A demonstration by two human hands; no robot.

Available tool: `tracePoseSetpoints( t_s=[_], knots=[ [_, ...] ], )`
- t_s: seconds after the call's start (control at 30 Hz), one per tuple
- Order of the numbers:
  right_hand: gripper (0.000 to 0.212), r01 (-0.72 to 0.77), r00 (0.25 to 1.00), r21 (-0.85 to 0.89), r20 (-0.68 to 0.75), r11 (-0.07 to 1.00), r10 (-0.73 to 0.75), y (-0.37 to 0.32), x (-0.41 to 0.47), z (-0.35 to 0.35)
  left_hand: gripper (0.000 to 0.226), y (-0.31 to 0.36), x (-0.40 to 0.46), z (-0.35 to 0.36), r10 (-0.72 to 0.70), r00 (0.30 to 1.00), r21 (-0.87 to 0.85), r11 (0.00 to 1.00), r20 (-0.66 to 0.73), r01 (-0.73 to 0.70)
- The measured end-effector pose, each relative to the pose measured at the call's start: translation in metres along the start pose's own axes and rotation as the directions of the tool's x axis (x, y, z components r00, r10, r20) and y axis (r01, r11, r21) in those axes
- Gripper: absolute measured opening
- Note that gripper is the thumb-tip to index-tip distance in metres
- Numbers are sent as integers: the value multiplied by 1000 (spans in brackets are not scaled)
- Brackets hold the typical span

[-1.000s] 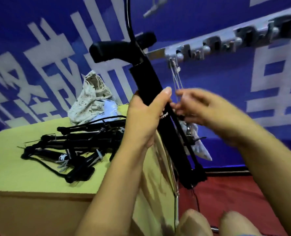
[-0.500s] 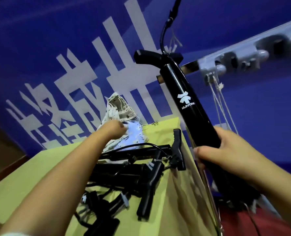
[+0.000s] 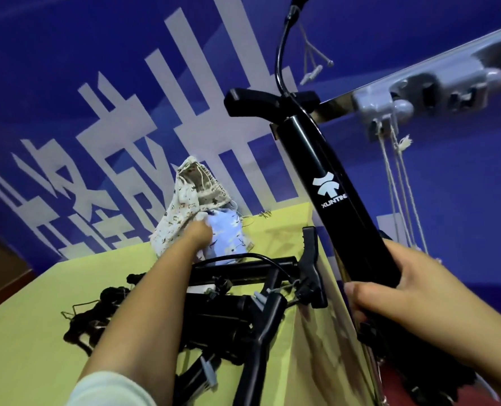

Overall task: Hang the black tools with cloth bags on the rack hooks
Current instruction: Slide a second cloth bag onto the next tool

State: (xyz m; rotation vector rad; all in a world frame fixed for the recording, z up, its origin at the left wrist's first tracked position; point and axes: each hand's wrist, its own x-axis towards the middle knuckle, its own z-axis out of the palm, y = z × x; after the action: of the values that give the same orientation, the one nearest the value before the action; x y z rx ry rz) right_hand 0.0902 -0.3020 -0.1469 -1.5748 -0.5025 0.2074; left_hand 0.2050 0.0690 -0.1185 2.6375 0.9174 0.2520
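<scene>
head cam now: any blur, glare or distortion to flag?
Head view: wide-angle bend tilts the rack rail and wall lettering; soft glare streak along the pump barrel, logo still readable; right hand near the edge looks soft; left hand on the blue bag, washed pale.

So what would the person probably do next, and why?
Probably close the left hand on the pale blue cloth bag and lift it off the table: it already touches that bag, while the right hand grips the black pump by the rack.
</scene>
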Motion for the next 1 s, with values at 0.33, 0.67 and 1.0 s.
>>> tracePoseSetpoints(
  t_s=[0.33,0.67,1.0],
  knots=[
    [41,10,997,185,-82,983,5,-22,-25,10,46,21,-78,-187,30,868,-812,336,-496,-476],
    [29,87,996,295,-45,952,-77,-42,-50,12,29,81,-221,-241,464,682,-802,-116,-565,-585],
    [56,175,984,341,-37,923,-173,-61,-58,23,31,118,-301,-228,576,650,-862,-241,-496,-445]
  ],
)
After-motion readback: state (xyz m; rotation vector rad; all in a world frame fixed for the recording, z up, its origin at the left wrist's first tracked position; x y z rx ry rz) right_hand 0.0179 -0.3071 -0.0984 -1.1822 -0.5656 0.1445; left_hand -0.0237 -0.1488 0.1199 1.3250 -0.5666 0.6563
